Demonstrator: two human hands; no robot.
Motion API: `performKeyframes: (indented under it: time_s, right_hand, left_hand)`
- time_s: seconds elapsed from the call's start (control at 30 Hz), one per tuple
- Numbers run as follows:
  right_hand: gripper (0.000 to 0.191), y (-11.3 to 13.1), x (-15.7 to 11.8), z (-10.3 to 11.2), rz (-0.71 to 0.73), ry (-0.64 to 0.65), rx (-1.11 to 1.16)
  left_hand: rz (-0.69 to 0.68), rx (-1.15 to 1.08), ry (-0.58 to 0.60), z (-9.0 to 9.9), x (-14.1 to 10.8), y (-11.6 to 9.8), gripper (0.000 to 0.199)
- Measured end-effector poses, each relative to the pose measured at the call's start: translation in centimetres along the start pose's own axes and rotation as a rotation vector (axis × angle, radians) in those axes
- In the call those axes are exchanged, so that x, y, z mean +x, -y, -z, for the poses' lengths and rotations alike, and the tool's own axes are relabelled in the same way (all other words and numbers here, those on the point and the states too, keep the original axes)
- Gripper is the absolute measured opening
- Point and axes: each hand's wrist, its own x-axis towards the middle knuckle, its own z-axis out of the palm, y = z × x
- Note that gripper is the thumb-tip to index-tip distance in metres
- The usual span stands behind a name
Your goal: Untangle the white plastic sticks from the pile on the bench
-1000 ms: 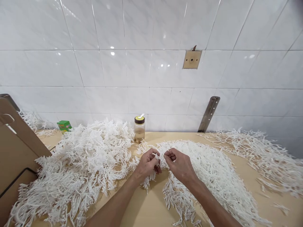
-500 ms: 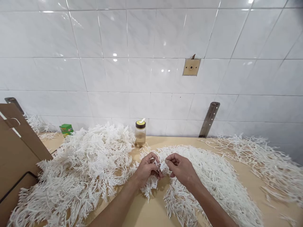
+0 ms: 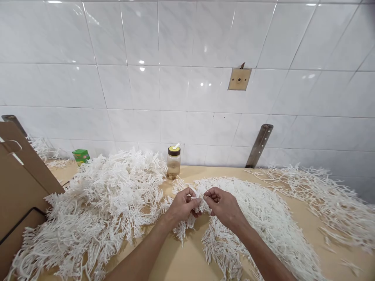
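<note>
My left hand (image 3: 183,205) is closed in a pinch on a small white branched plastic piece (image 3: 199,203) near the middle of the table. Facing it from the right, my right hand (image 3: 222,205) has its fingertips pinched together at that piece; what exactly they grip is too small to make out. A tall heap of white branched pieces (image 3: 117,187) lies to the left of my hands. Under and beyond my right hand spreads a flatter pile of thin white pieces (image 3: 263,210).
A lidded jar (image 3: 174,164) stands behind my hands on the table (image 3: 172,265). At the left are a cardboard box (image 3: 23,203) and a small green box (image 3: 81,157). Looser white strands (image 3: 316,195) lie at the right. A metal bracket (image 3: 259,146) leans against the tiled wall.
My left thumb has stretched out toward the right fingertips, and the fingers of both hands have shifted slightly around the white piece. The camera view has tilted a little.
</note>
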Motion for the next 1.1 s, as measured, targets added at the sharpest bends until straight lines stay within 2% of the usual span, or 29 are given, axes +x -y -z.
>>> performKeyframes:
  time_s: [0.13,0.33,0.57,0.73,0.93,1.1]
  right_hand:
    - [0.019,-0.1,0.0,0.0,-0.004,0.032,0.013]
    - [0.014,0.1,-0.1,0.3,-0.014,0.054,-0.017]
    - [0.012,0.3,-0.1,0.7,-0.049,0.087,-0.029]
    - [0.013,0.0,0.0,0.7,-0.047,0.099,-0.038]
    - [0.015,0.0,0.0,0.8,-0.094,0.147,0.043]
    - [0.018,0.1,0.1,1.3,-0.169,0.198,0.050]
  left_hand:
    - [0.005,0.032,-0.008,0.2,0.2,0.5,0.043]
    - [0.097,0.123,0.074,0.6,0.2,0.7,0.033]
    - [0.248,-0.023,0.196,1.2,-0.5,-0.7,0.027]
    - [0.218,-0.054,0.253,1.6,-0.1,0.1,0.028]
    - [0.178,-0.101,0.165,1.3,0.5,1.4,0.037]
    - [0.157,-0.061,0.094,0.8,0.6,1.4,0.039]
